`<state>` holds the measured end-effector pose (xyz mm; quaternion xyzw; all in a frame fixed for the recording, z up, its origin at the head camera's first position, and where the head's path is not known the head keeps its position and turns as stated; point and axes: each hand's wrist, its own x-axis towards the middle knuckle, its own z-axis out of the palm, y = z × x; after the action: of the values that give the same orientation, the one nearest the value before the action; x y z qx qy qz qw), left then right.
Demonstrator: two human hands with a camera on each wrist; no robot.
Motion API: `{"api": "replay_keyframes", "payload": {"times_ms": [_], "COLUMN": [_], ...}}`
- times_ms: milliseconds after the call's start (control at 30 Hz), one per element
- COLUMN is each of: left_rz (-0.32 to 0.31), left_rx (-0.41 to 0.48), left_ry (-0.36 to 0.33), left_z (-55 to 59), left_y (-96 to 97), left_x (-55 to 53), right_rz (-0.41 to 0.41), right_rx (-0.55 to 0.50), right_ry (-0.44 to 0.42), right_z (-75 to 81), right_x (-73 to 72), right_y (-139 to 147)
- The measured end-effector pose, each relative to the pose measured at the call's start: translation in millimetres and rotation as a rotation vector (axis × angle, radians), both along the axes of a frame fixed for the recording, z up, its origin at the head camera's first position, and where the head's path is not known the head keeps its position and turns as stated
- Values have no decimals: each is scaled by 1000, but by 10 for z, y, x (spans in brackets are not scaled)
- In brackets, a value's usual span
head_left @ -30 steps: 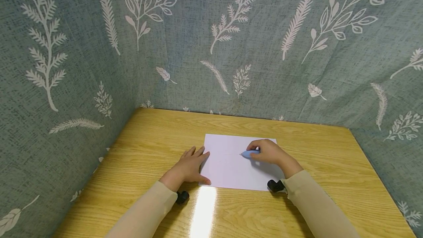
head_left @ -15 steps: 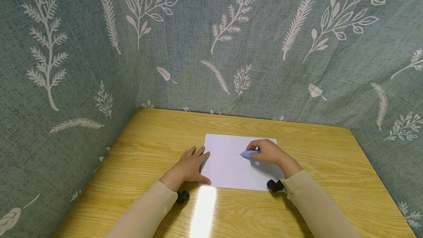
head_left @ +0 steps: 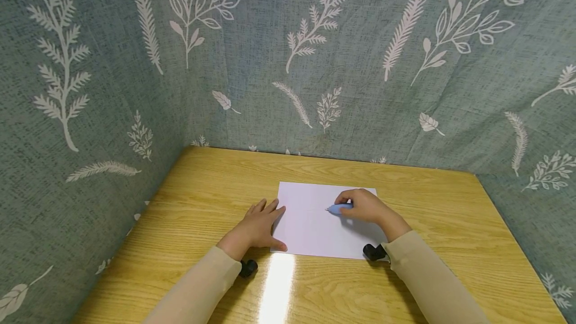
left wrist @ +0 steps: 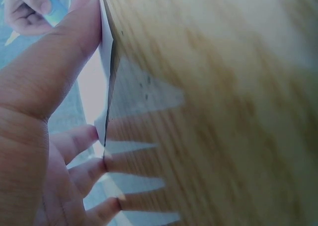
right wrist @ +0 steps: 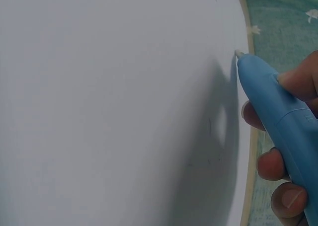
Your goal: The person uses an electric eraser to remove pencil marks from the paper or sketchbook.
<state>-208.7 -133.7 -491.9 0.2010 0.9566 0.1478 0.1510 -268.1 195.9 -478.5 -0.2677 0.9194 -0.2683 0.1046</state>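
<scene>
A white sheet of paper (head_left: pixel 310 234) lies on the wooden table. My left hand (head_left: pixel 256 228) spreads over the sheet's left edge, fingers extended, with the thumb at its near left corner. In my right hand (head_left: pixel 366 207) I grip a thick blue electric eraser (head_left: pixel 340 209), its tip pointing left at the paper. The right wrist view shows the eraser's body (right wrist: pixel 273 99) between thumb and fingers, its small pale tip right at the sheet. A faint line runs left of the tip in the head view, and a few small dark marks show on the paper in the right wrist view.
The wooden table (head_left: pixel 216 184) is glossy, with a bright reflection near the front. Grey-green curtains (head_left: pixel 252 39) with white leaf patterns stand behind and at both sides. A black wrist camera (head_left: pixel 374 252) sits under the right sleeve, another black one (head_left: pixel 248 268) under the left.
</scene>
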Motion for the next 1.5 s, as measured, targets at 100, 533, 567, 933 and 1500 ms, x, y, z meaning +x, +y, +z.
{"api": "replay_keyframes", "payload": {"times_ms": [100,533,567,933,1500], "left_rz": [0,3,3,4,-1], "left_rx": [5,14,14,7,11], "left_ry": [-3,-2,-1,-6,-9], "left_z": [-3,-20,-21,-8,-20], "left_y": [-1,-5,-5,-4,-7], "left_x": [1,3,4,1,-10], "right_rz": [6,-3,-6,2,-6], "right_rx": [4,15,18,15,18], "right_ry": [1,13,16,14,-5], "right_z": [-1,-5,-8,6,1], "right_x": [-3,0,-1,-4,-11], "right_y": [-4,-11,-10,-3,-45]}}
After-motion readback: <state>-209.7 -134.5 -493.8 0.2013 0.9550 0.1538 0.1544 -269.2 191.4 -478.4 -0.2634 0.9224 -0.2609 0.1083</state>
